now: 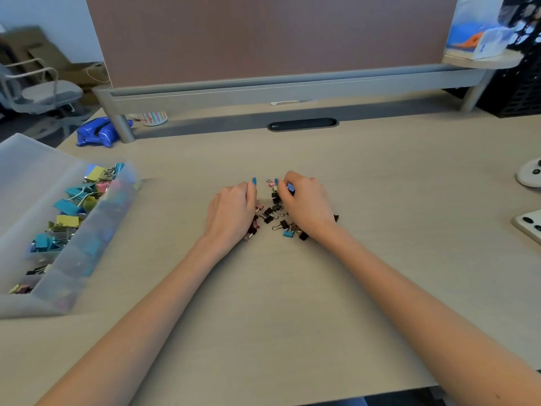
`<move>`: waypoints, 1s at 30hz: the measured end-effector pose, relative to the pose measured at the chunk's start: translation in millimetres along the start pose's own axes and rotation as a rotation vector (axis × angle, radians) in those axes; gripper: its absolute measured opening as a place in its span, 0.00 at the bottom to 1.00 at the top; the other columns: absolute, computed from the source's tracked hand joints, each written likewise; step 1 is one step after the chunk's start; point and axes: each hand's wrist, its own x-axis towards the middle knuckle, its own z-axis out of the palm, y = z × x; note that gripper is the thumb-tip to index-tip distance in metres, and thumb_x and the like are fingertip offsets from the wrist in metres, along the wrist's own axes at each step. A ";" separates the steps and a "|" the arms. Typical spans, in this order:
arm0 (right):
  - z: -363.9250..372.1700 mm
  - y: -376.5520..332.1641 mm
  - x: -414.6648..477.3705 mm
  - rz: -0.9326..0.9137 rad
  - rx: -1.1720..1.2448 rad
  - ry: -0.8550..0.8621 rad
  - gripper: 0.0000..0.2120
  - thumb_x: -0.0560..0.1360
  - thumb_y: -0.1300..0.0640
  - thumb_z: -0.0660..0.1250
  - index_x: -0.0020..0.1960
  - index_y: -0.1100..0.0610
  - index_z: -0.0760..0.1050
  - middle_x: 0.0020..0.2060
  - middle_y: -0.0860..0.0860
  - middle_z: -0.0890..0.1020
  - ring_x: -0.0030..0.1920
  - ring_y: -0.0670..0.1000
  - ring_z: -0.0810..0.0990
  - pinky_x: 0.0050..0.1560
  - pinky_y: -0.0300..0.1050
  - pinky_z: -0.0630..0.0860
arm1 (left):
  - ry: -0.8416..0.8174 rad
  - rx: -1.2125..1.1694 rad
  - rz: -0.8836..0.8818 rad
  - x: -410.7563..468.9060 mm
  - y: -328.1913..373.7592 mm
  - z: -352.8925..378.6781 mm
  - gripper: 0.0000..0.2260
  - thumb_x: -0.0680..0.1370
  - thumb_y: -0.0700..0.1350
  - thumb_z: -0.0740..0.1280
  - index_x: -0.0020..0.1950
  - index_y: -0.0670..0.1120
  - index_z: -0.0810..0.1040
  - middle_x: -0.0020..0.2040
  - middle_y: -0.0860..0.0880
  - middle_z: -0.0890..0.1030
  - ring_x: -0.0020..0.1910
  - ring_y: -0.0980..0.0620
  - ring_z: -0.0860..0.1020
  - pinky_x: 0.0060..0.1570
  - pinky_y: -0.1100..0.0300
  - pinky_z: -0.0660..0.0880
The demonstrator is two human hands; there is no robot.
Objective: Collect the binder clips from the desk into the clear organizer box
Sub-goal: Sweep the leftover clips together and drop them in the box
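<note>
On the desk (292, 303), clear organizer box (35, 165) holds coloured clips (68, 221); left hand (231, 212), right hand (307, 203): grips seemingly curled round loose clips (270, 213).

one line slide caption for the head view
Left hand and right hand cup small mixed-colour binder clips on a beige desk near a clear plastic organizer box

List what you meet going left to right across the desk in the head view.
In order: clear organizer box → left hand → loose binder clips → right hand → white round device at the right edge.
</note>
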 end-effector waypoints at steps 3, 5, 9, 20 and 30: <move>3.4 -3.9 10.2 0.188 0.311 -0.010 0.17 0.78 0.52 0.58 0.34 0.59 0.68 0.28 0.52 0.72 0.28 0.52 0.65 0.30 0.44 0.62 | -0.022 -0.433 -0.327 13.9 -2.0 -8.9 0.21 0.82 0.49 0.53 0.32 0.43 0.72 0.30 0.46 0.75 0.30 0.44 0.72 0.32 0.55 0.67; 3.3 -10.9 17.7 0.373 0.543 -0.038 0.16 0.77 0.54 0.59 0.33 0.59 0.66 0.28 0.55 0.68 0.28 0.51 0.61 0.29 0.42 0.58 | -0.070 -0.771 -0.617 25.0 -4.9 -15.8 0.19 0.82 0.49 0.53 0.33 0.45 0.70 0.30 0.48 0.71 0.25 0.50 0.67 0.24 0.63 0.62; -3.0 -25.2 28.0 0.785 1.013 -0.201 0.14 0.77 0.60 0.59 0.32 0.59 0.68 0.26 0.51 0.70 0.19 0.45 0.62 0.17 0.35 0.55 | -0.289 -1.458 -0.986 33.6 -16.0 -34.7 0.15 0.80 0.43 0.52 0.34 0.44 0.65 0.31 0.49 0.65 0.17 0.58 0.59 0.13 0.68 0.51; 0.0 -67.3 20.1 1.203 1.618 -0.365 0.12 0.78 0.63 0.54 0.36 0.62 0.69 0.27 0.54 0.71 0.19 0.48 0.70 0.17 0.32 0.65 | -0.482 -1.784 -1.252 16.7 -50.4 -76.5 0.06 0.68 0.34 0.55 0.32 0.39 0.70 0.30 0.46 0.70 0.18 0.54 0.66 0.13 0.68 0.59; 25.4 -103.8 24.1 1.343 1.746 -0.191 0.07 0.78 0.65 0.60 0.46 0.68 0.74 0.33 0.58 0.78 0.34 0.56 0.80 0.29 0.46 0.80 | -0.149 -1.937 -1.410 -0.6 -79.8 -97.8 0.11 0.81 0.36 0.56 0.50 0.32 0.77 0.44 0.39 0.80 0.42 0.42 0.80 0.32 0.45 0.81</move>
